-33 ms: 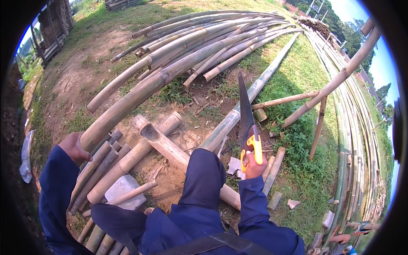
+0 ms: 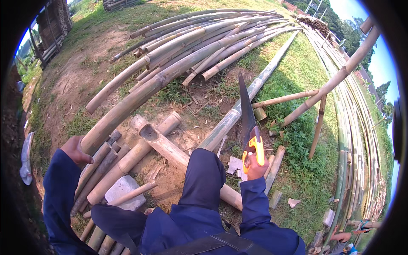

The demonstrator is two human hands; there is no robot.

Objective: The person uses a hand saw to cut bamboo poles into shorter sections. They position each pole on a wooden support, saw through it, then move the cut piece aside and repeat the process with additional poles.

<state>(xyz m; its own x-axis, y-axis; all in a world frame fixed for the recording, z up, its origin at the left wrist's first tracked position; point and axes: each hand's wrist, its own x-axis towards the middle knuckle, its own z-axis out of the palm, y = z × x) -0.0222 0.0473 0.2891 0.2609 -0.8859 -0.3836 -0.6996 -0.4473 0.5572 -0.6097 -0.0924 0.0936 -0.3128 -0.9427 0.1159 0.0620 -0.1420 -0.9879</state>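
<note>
**Left hand and pole end dip slightly; saw edges a touch to the right**

Since the earlier frame, your left hand (image 2: 76, 151) and the near end of the thick bamboo pole (image 2: 127, 109) have come slightly down in view, and the saw handle sits a little further right. These shifts are small, and some of them may be your head moving.

Your left hand grasps the pole at its near end, thumb alongside the rim; the fingers underneath are hidden. The pole runs from there over the ground (image 2: 68, 80) toward its far edge, into the heap of poles (image 2: 199, 32). You cannot tell from here whether its near end rests on the short lengths (image 2: 100, 174) below. Your right hand (image 2: 256, 166) is wrapped round the yellow handle of the saw (image 2: 249, 119), whose blade points away, beyond your right knee (image 2: 204, 163).

To handle this well, keep the left palm well under the pole, since so long a piece will likely roll or swing if lifted unevenly. Turn it slowly past the notched bamboo piece (image 2: 168, 151), which could catch it. Hold the saw's teeth clear of your knee and left forearm, and settle the pole before bringing the blade near.
</note>
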